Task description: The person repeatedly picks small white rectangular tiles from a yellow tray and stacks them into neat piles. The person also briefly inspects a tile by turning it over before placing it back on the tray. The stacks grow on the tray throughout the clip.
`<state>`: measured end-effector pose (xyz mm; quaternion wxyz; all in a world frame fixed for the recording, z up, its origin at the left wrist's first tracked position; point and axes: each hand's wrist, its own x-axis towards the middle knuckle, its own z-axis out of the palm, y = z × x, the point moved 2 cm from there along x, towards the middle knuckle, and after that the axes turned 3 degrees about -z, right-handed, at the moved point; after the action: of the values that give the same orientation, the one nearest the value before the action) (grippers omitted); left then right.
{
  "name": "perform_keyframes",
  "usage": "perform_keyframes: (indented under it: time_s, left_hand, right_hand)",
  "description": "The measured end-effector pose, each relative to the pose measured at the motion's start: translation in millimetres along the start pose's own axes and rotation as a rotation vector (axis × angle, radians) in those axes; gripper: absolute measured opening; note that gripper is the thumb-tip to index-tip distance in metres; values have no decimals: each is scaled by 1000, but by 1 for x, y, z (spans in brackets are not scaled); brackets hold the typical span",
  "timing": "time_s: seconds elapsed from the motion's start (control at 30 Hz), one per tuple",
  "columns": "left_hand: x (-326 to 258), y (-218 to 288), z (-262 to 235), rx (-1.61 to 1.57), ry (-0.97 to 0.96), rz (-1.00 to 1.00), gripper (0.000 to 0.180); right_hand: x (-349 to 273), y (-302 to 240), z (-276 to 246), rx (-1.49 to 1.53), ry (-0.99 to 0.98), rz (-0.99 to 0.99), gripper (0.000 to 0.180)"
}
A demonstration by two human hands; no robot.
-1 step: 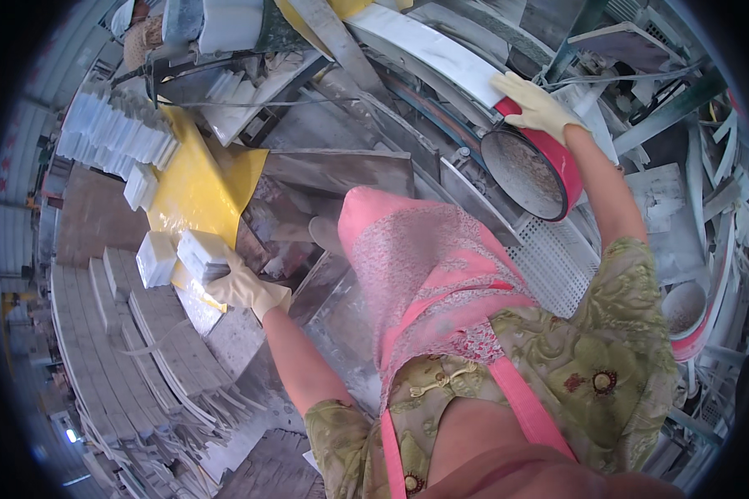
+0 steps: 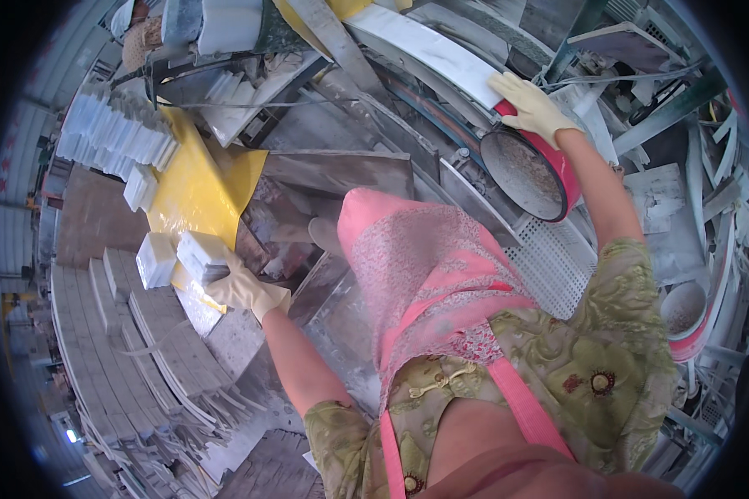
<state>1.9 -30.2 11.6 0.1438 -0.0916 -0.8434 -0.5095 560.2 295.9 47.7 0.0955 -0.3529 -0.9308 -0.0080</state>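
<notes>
My left hand [image 2: 248, 289], in a cream glove, is closed on a short stack of small white tiles [image 2: 202, 254] resting over yellow plastic sheeting [image 2: 200, 183]. Another stack of white tiles [image 2: 156, 259] stands just left of it. Farther off on the right, my gloved right hand [image 2: 534, 106] lies with fingers stretched over the end of a long white stone strip [image 2: 433, 51]. Its thumb is by the red rim of a round housing [image 2: 567, 170], whose grey, dusty round face [image 2: 520, 173] sits directly below. The undersides of my right fingers are hidden.
Many thin white tiles [image 2: 112, 129] stand in a row at far left. Long grey stone strips [image 2: 100, 333] are piled nearer me. A perforated panel [image 2: 553, 258] lies beside my apron; scrap pieces and metal bars [image 2: 670, 116] crowd the right. A second red-rimmed round part [image 2: 684, 312] is at far right.
My right hand has shifted very slightly left and away from me along the strip's end. My left hand and the tiles stay where they were.
</notes>
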Motion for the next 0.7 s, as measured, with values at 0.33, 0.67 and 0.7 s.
perform_keyframes:
  time_s: [0.33,0.67,0.7]
  left_hand:
    - [-3,8,-3,73,-16,6,76]
    - [1,0,0,56,28,38,80]
    - [1,0,-1,31,24,36,80]
  right_hand:
    - [40,-23,27,-282,75,221,64]
    - [90,-33,24,-524,88,48,51]
    - [96,-33,31,-549,-12,70,51]
